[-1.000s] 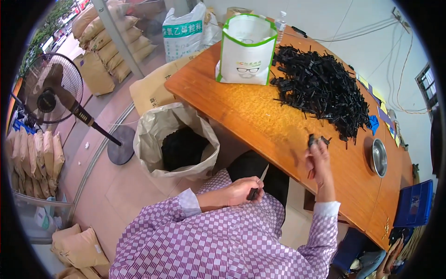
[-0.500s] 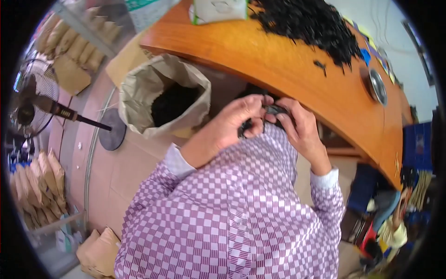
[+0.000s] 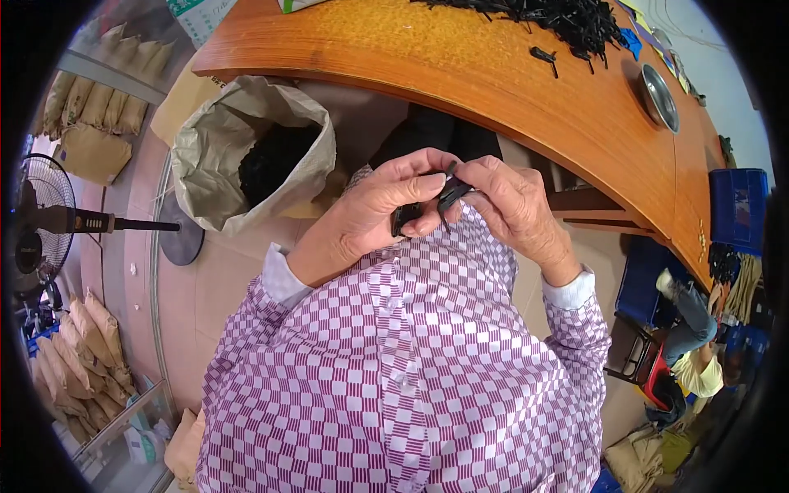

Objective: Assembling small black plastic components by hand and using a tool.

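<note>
Over my lap, in front of the table edge, both hands are close together. My left hand point(image 3: 386, 201) is closed, pinching a small black part point(image 3: 453, 191) between thumb and forefinger. More black pieces point(image 3: 406, 217) are tucked under its curled fingers. My right hand point(image 3: 518, 201) grips the same black part from the other side, thumb and fingertips pressed on it. The part looks like moulded rubber or plastic with a thin tail; its exact kind I cannot make out. A heap of similar black pieces point(image 3: 567, 25) lies on the wooden table point(image 3: 394, 49).
An open paper sack point(image 3: 205, 177) with black material inside stands left of my hands. A steel bowl point(image 3: 658, 99) and a loose black piece point(image 3: 544, 56) are on the table. A pedestal fan point(image 3: 49, 222) and filled brown bags point(image 3: 82, 353) stand left. Another person point(image 3: 699, 370) sits at far right.
The view has shifted, so the table and sack appear higher and further left. My hands have moved slightly left in view, and the black part between them is now turned more upright.
</note>
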Action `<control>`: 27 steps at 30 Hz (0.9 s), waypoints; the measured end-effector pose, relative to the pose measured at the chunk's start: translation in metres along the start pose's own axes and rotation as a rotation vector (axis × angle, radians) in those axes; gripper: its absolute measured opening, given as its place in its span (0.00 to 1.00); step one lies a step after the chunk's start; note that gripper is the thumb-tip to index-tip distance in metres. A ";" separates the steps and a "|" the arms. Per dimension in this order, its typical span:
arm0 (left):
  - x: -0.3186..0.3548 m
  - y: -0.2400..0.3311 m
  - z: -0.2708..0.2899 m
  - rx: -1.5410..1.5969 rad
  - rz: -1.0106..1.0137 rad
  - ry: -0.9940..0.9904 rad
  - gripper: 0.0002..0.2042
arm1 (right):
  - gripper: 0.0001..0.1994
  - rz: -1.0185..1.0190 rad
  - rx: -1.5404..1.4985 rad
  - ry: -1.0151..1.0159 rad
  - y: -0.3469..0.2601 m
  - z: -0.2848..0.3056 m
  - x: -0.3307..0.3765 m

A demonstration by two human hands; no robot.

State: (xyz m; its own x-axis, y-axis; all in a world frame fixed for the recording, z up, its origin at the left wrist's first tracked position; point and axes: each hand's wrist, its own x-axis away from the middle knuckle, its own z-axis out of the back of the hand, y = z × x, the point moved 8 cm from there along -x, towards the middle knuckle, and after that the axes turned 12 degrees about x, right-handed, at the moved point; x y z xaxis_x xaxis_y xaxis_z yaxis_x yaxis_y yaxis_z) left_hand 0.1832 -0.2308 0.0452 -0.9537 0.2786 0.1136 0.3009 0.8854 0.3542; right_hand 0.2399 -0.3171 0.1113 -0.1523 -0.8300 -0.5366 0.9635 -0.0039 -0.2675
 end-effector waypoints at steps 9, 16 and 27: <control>0.013 0.034 -0.013 -0.857 -0.499 0.273 0.19 | 0.19 -0.823 -0.822 -0.036 0.006 -0.036 0.019; 0.018 0.039 -0.017 -1.130 -0.680 0.291 0.21 | 0.20 -0.797 -0.964 -0.045 -0.003 -0.058 0.015; 0.022 0.043 -0.021 -1.272 -0.800 0.346 0.20 | 0.19 -0.791 -1.025 -0.023 -0.006 -0.069 0.011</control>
State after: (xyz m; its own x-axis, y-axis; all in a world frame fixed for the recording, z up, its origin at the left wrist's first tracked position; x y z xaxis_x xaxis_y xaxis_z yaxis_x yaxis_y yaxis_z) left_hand 0.1749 -0.1946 0.0819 -0.8683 -0.3550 -0.3465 -0.2977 -0.1858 0.9364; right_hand 0.2169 -0.2878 0.0518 -0.5865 -0.8078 0.0585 0.0061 -0.0766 -0.9970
